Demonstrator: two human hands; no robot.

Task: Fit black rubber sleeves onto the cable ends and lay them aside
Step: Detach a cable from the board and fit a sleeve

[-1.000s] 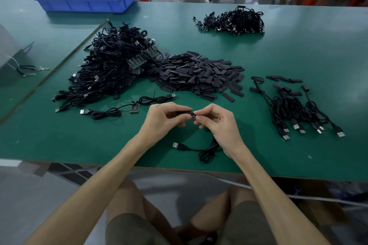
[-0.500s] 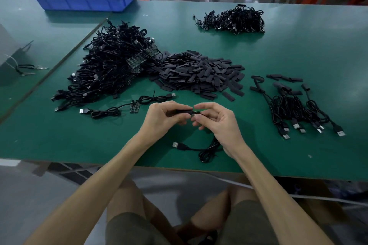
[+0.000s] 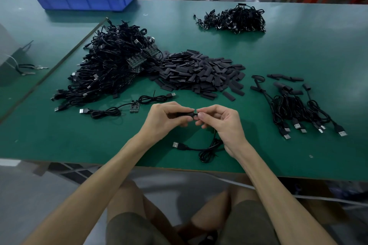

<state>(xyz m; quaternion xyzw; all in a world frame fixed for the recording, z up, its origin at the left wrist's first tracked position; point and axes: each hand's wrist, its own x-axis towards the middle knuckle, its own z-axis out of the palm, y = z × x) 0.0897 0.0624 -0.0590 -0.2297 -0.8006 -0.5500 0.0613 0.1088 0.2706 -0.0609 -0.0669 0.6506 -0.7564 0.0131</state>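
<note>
1. The left hand (image 3: 167, 118) pinches a black sleeve (image 3: 186, 114) between thumb and fingers, and the right hand (image 3: 221, 123) pinches the cable end (image 3: 196, 114). The hands meet fingertip to fingertip above the counter (image 3: 59, 141), near its front edge.
2. The sleeve's mouth sits right at the cable end. Fingers cover most of it, so I cannot tell how far on it is.
3. To do this well, I judge: squeeze the flat sleeve open at the mouth, line it up with the end, and push with a slight twist so the rubber does not buckle.
4. The cable (image 3: 209, 149) drops from the right hand into a loose coil on the counter, and its metal-tipped plug (image 3: 176, 145) lies flat. That slack should spare the end any tug.
5. The sleeve pile (image 3: 199, 73) is short, flat, matte strips, probably soft and grippy.
6. The cable heap (image 3: 111, 71) is thin, tangled cord with small boards. Done cables (image 3: 294, 109) lie well to the right.
</note>
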